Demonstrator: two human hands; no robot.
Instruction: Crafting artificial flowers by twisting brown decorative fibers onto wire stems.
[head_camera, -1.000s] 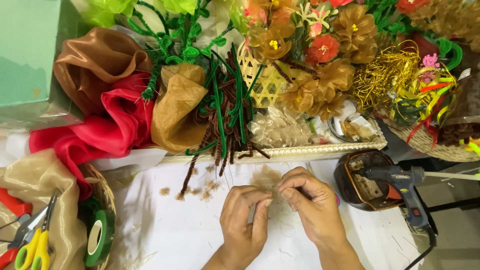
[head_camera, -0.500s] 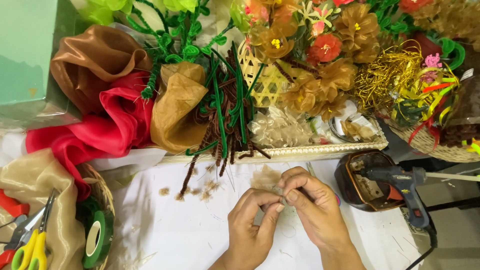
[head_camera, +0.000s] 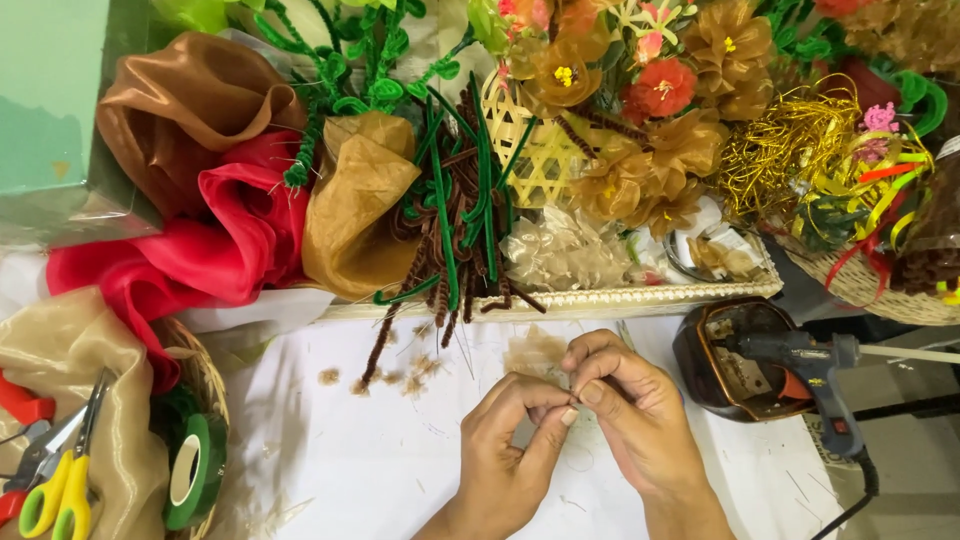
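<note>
A long cream woven tray (head_camera: 600, 298) is lying across the middle of the frame, and it is being filled by brown and green fuzzy craft stems (head_camera: 455, 215), folds of gold fabric (head_camera: 350, 205), a pale pile of translucent petals (head_camera: 565, 250) and a small lattice basket (head_camera: 535, 150) crowded with amber and red fabric flowers (head_camera: 650, 110). At the lower left a round wicker basket (head_camera: 205, 385) is holding a roll of green floral tape (head_camera: 190, 470), while yellow-handled scissors (head_camera: 60, 495) are resting on beige cloth beside it. At the right a dark oval dish (head_camera: 735, 355) is being used as a rest for a glue gun (head_camera: 810, 365).

At the lower centre, over the white table (head_camera: 340, 450), the left hand (head_camera: 505, 455) and the right hand (head_camera: 635, 415) are being held fingertip to fingertip. Both sets of fingers are being pinched closed, thumbs against forefingers, on something very thin that cannot be made out. A scrap of sheer tan fabric (head_camera: 535, 352) is lying just above the hands, near the knuckles of the right one.
</note>
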